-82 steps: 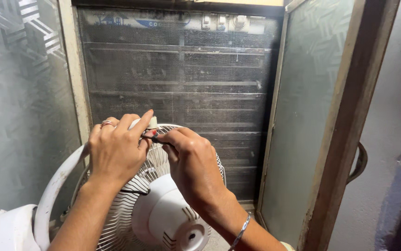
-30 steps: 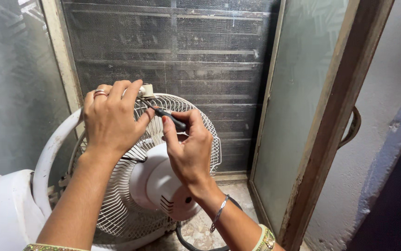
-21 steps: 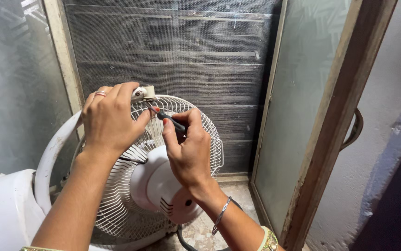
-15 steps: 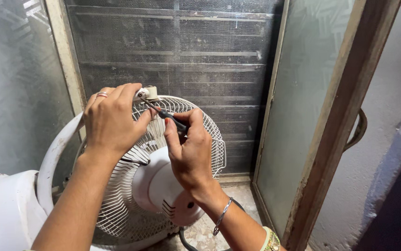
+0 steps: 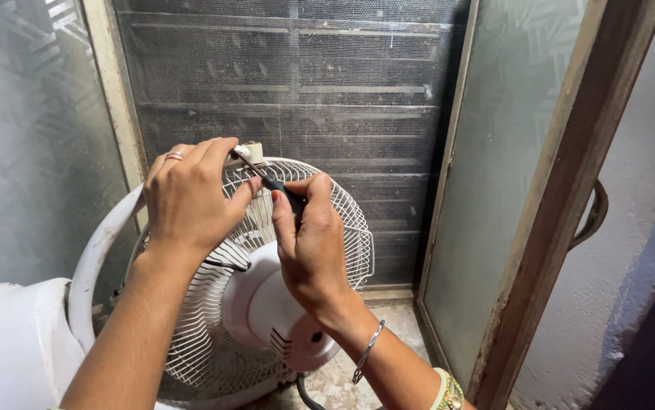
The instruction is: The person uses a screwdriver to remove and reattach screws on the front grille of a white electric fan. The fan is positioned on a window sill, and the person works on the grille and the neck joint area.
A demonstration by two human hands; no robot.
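A white fan stands before me with its wire grille (image 5: pixel 343 243) and round motor housing (image 5: pixel 267 311) facing me. My left hand (image 5: pixel 187 193) grips the top of the grille rim beside a small white clip (image 5: pixel 251 152). My right hand (image 5: pixel 308 247) holds a dark-handled screwdriver (image 5: pixel 278 186) whose tip points up-left at that clip. A ring sits on my left hand and a bangle on my right wrist.
A dusty mesh window screen (image 5: pixel 297 99) fills the background. A frosted glass pane (image 5: pixel 24 144) stands on the left and an open frosted shutter in a wooden frame (image 5: pixel 555 212) on the right. The fan's white base (image 5: pixel 9 349) is at lower left, a speckled sill (image 5: pixel 335 380) below.
The view shifted slightly. Both hands stay at the top of the grille, with the screwdriver still at the clip.
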